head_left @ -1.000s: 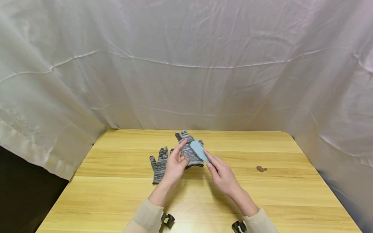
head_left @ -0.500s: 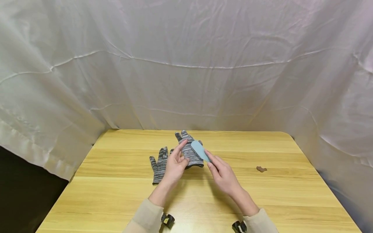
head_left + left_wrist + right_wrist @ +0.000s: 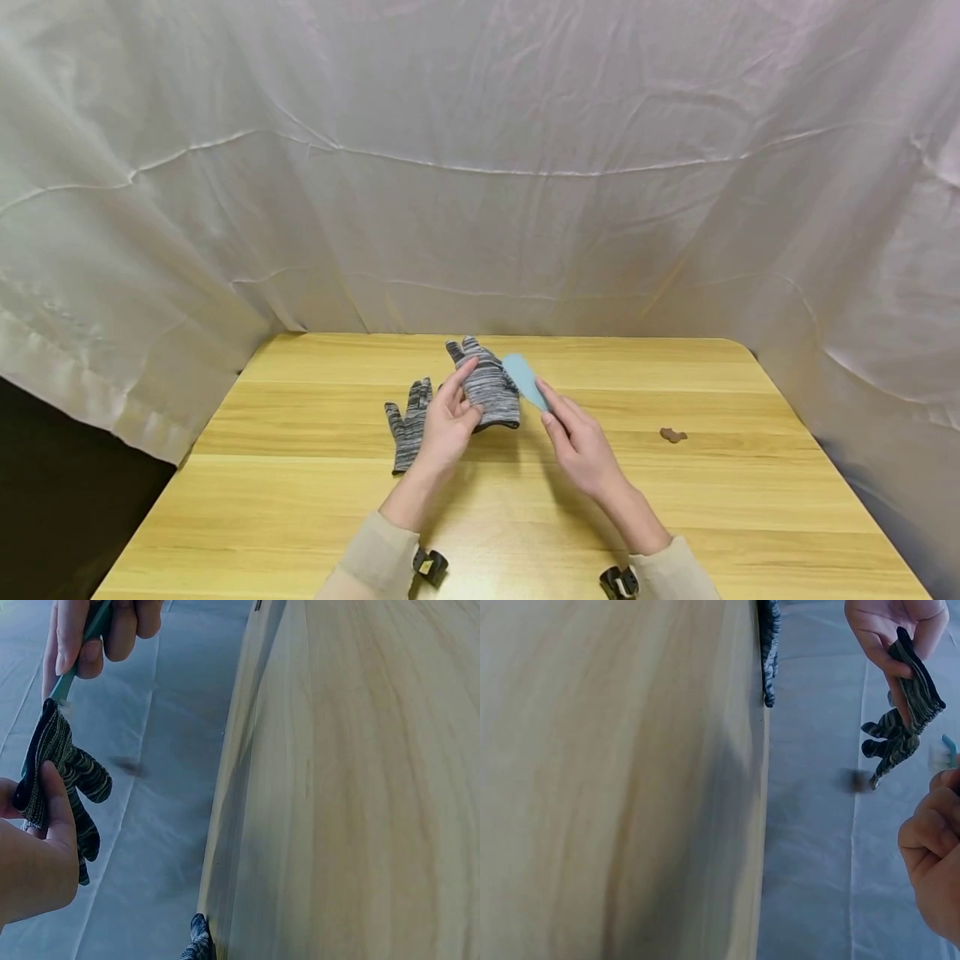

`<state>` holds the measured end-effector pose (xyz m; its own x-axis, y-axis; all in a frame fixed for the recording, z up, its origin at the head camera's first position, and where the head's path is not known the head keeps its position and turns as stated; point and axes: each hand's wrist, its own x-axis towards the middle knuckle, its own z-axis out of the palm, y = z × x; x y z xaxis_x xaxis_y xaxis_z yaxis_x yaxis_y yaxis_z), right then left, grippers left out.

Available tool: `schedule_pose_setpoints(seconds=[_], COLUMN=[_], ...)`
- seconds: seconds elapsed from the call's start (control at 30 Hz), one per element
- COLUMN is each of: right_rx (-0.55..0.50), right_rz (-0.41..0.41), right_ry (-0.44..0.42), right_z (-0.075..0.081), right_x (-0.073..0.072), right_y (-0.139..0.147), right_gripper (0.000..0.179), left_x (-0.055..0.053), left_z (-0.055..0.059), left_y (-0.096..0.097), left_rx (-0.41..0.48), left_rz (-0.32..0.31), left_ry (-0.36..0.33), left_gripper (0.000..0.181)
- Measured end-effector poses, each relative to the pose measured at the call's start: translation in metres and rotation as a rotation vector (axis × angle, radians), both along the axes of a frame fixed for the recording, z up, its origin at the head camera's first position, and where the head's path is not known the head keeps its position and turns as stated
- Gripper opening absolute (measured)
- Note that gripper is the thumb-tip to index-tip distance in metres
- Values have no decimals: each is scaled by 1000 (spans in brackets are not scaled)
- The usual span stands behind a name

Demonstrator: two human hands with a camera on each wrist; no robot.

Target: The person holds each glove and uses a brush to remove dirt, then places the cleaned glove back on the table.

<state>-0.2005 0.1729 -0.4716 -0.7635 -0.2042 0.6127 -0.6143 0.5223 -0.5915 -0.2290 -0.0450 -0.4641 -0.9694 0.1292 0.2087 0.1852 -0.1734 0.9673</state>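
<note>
A grey-and-black knitted glove [image 3: 491,390] is raised over the table, cuff toward me. My left hand [image 3: 450,429] grips it at its left side, the thumb on the near face and the index finger extended along it; the left wrist view shows the thumb [image 3: 56,799] against the cuff. My right hand [image 3: 581,446] holds a light blue brush [image 3: 525,379] by its handle. The brush's head overlaps the glove's right edge in the head view. A second matching glove [image 3: 408,433] lies flat on the table, partly hidden behind my left hand and forearm.
The wooden table [image 3: 300,500] has a small brown, irregular piece [image 3: 672,435] lying on its right side. Pale curtains [image 3: 525,233] hang close behind the table and along both sides. A black wrist camera [image 3: 431,567] sits at my left cuff, another [image 3: 618,582] at the right.
My right hand has drawn the brush rightward, from the middle of the glove to its right edge. My left hand and the held glove have shifted slightly left. The lying glove stays put.
</note>
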Motion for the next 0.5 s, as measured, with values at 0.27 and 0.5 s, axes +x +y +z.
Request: schedule_pose_setpoints(seconds=[0.27,0.5], right_rx=[-77,-35], right_rz=[6,48], right_ry=[33,88], right_z=[4,2], right_x=[1,2], right_y=[-1,-7], right_gripper=[52,51], left_x=[1,0], left_z=[1,0], left_y=[0,1], left_rx=[5,-5], left_rz=[1,-3], left_ry=[6,12], left_gripper=[76,76])
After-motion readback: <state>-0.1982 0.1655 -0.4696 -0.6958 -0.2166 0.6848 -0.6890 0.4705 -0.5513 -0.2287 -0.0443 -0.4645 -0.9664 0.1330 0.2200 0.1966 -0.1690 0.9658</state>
